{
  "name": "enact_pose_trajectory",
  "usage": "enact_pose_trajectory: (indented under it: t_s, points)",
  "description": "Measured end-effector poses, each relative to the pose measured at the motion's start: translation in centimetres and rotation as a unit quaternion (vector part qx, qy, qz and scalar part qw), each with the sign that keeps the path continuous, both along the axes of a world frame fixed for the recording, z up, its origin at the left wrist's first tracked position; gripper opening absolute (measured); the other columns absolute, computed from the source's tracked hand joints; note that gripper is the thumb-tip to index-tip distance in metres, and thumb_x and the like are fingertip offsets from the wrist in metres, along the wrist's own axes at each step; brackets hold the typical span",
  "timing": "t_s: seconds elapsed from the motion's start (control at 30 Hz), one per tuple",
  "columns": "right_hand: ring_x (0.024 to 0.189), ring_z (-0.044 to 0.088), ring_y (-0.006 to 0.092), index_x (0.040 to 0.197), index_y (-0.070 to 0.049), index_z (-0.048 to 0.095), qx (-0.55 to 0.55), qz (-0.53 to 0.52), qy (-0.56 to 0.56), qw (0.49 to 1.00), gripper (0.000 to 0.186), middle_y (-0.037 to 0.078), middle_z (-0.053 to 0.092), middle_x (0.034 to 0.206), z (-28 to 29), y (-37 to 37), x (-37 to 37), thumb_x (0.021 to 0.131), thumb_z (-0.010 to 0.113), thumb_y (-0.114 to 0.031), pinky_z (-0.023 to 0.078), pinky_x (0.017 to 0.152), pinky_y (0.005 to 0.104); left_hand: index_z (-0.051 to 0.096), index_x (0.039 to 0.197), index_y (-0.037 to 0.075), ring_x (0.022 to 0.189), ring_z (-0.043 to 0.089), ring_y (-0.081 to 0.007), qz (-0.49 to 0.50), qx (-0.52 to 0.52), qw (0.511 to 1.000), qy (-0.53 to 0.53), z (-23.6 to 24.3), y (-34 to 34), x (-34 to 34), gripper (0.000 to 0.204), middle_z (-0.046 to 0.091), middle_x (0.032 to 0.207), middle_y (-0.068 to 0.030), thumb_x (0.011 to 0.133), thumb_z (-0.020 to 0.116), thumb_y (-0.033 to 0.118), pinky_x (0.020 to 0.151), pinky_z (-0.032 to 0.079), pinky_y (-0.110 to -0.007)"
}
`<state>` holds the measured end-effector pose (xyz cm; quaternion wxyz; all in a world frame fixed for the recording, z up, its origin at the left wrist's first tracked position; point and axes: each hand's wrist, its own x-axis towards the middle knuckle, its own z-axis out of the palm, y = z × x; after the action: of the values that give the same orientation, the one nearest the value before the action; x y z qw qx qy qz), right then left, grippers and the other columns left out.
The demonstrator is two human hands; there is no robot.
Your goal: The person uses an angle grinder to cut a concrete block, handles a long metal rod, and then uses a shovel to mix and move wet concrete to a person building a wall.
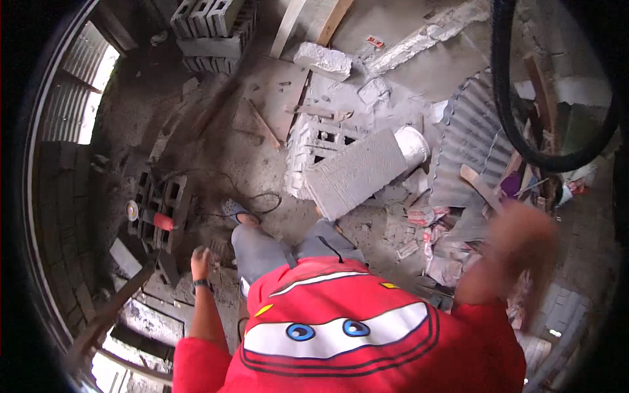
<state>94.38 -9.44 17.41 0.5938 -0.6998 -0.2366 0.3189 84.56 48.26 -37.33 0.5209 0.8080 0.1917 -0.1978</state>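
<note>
My left hand (200, 261), wearing a dark wristwatch, hangs low left of my grey-clad legs, its fingers curled; whether they hold anything is too small to make out. Just up and left of it, a red angle grinder (162, 220) with a pale disc lies on hollow blocks (171, 194), and a dark cord loops over the floor. My right hand (517, 239), smeared by motion, is raised at the right above torn paper and rubble (429, 236). A dusty rectangular board (354, 173) rests tilted against stacked pale blocks (301, 150), beside a white bucket (411, 145).
Hollow blocks (209, 16) are stacked at the back left near a pale broken chunk (322, 61). Corrugated sheet (468, 144) and wood scraps (481, 187) lie at the right. A thick black loop (501, 85) hangs at upper right. Corrugated panels (72, 85) form part of the left wall.
</note>
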Motion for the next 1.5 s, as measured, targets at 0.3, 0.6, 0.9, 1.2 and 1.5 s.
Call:
enact_pose_trajectory:
  t_s: [0.3,0.6,0.9,1.2,1.5]
  points:
    - [0.069,0.057,0.0100,0.111,-0.001,0.062,0.067,-0.176,-0.161,0.969,0.037,0.003,0.064,0.081,4.0,-14.4,-25.9,0.081,0.071,-0.021,0.047,0.063,0.0276,0.061,0.120,0.001,0.093,0.063,-0.0154,-0.145,-0.024,0.989,0.016,6.1,-23.2,6.5,0.046,0.068,0.106,-0.0074,0.090,0.067,0.035,0.077,0.051,-0.031]
    - [0.069,0.056,0.0116,0.111,0.000,0.059,0.086,-0.297,-0.206,0.928,0.033,0.004,0.061,0.080,2.1,-18.8,-37.9,0.086,0.065,-0.020,0.046,0.063,0.0278,0.060,0.123,0.005,0.105,0.063,-0.0366,-0.332,0.133,0.932,-0.054,9.5,-39.0,10.1,0.060,0.067,0.110,-0.0224,0.075,0.076,0.038,0.091,0.050,-0.043]
    - [0.069,0.054,0.0132,0.111,0.001,0.056,0.099,-0.326,-0.181,0.923,0.029,0.004,0.058,0.079,2.5,-17.5,-35.5,0.090,0.060,-0.019,0.044,0.063,0.0279,0.054,0.132,0.017,0.121,0.048,-0.0377,-0.384,0.219,0.885,-0.145,7.3,-45.0,14.1,0.083,0.055,0.127,-0.0216,0.062,0.083,0.051,0.105,0.039,-0.046]
    - [0.074,0.056,0.0129,0.114,0.001,0.053,-0.002,-0.510,0.034,0.860,0.028,0.004,0.057,0.082,-18.5,-15.9,-12.8,0.092,0.060,-0.015,0.044,0.067,0.0265,0.064,0.119,0.004,0.110,0.060,-0.0320,-0.372,0.113,0.921,-0.026,3.4,-45.0,16.4,0.085,0.064,0.113,-0.0198,0.053,0.087,0.051,0.095,0.048,-0.041]
    - [0.133,0.035,0.0369,0.135,-0.006,0.045,-0.524,-0.479,-0.236,0.664,0.062,0.017,0.041,0.143,-46.0,-9.3,0.0,0.087,0.064,-0.041,0.024,0.110,0.0507,0.067,0.105,-0.006,0.121,0.051,-0.0317,-0.278,-0.038,0.959,-0.041,2.8,-45.1,15.5,0.077,0.055,0.129,-0.0204,0.050,0.092,0.042,0.102,0.041,-0.039]
